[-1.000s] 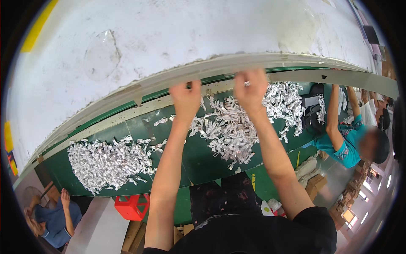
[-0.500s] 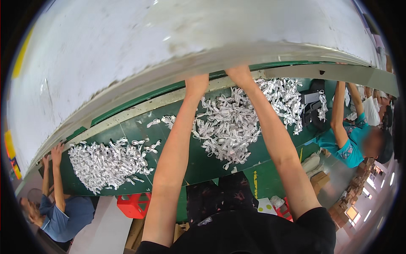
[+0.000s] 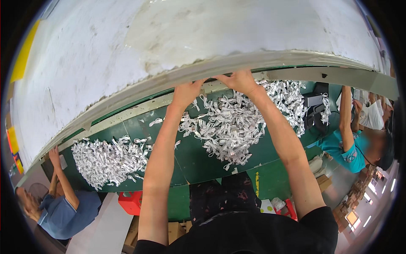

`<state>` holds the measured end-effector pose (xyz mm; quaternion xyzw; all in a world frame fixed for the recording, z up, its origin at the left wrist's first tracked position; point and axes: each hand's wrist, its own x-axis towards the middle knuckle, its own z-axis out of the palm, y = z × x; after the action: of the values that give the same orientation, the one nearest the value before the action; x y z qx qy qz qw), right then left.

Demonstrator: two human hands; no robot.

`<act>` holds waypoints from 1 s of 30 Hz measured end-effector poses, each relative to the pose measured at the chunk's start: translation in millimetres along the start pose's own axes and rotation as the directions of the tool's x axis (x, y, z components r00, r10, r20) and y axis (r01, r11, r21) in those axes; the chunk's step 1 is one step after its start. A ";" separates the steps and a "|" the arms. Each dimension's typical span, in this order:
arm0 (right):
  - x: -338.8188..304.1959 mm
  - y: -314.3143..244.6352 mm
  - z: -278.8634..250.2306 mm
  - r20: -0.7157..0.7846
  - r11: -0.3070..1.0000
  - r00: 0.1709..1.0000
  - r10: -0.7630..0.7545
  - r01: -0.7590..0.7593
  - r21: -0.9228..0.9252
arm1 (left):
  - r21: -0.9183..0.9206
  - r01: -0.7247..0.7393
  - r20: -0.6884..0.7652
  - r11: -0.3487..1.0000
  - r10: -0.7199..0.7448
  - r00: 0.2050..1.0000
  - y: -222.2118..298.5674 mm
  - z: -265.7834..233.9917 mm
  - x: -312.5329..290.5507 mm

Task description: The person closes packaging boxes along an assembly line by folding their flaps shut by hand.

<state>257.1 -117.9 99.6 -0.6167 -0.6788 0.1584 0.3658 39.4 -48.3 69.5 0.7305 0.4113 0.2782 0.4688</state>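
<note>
Left hand [image 3: 186, 94], right hand [image 3: 244, 81] at shelf [image 3: 190, 34] edge; fingertips hidden, cannot tell grip. Blind reach risks scraped fingers; right forearm [image 3: 281, 131] near cables [image 3: 234, 129] could snag loops.

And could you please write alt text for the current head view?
A person's left hand and right hand reach to the edge of a white overhead panel, partly hidden by it. Below, bundled white cables lie heaped on a green workbench; co-workers in blue and teal flank the scene.
</note>
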 end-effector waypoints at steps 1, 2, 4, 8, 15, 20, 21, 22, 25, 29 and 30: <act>1.2 -1.0 2.0 0.004 1.000 1.000 -0.001 0.001 0.000 | -0.001 0.003 -0.002 1.000 -0.003 1.000 -0.1 -1.5 0.4; 2.9 -1.4 3.9 0.003 0.999 1.000 0.009 -0.010 0.042 | 0.021 -0.071 -0.021 0.997 0.072 0.997 -0.7 -3.9 0.9; 4.8 0.9 9.0 0.004 0.996 1.000 0.016 -0.017 0.088 | 0.049 -0.143 -0.042 0.989 0.145 0.989 -5.9 -6.5 0.0; 2.8 3.2 14.0 0.043 0.990 0.992 -0.122 0.124 -0.060 | 0.014 -0.104 -0.059 0.995 0.104 0.993 -8.6 -9.0 -4.2; -10.4 -8.5 30.4 0.024 0.877 0.949 -0.314 0.299 -0.375 | -0.147 0.012 -0.009 0.989 -0.013 1.000 -6.5 -10.8 -16.8; -4.4 -18.4 32.2 0.021 0.935 0.964 -0.264 0.261 -0.240 | -0.230 0.077 -0.014 0.970 -0.083 0.996 -12.3 -16.3 -21.4; -1.8 -18.4 31.1 0.003 0.953 0.965 -0.263 0.260 -0.154 | -0.184 0.055 -0.010 0.981 -0.058 0.998 -11.3 -18.6 -22.3; 2.2 -17.5 30.3 0.005 0.953 0.965 -0.262 0.260 -0.153 | -0.185 0.057 -0.010 0.981 -0.060 0.998 -11.1 -21.6 -21.6; 9.6 -16.2 29.7 0.028 0.967 0.970 -0.241 0.243 -0.081 | -0.042 -0.064 0.026 0.997 0.065 0.998 -7.2 -27.6 -17.8; 14.3 -25.3 38.6 0.032 0.959 0.963 -0.268 0.270 -0.082 | -0.111 -0.025 -0.043 0.993 0.020 0.999 -8.4 -32.5 -17.9; 13.0 -25.0 40.2 0.019 0.955 0.960 -0.279 0.279 -0.096 | -0.148 -0.017 -0.063 0.989 0.008 0.998 -7.9 -32.8 -17.9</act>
<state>211.7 -100.8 92.8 -0.5315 -0.7670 0.0734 0.3520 1.7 -47.1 75.1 0.6873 0.3993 0.3336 0.5068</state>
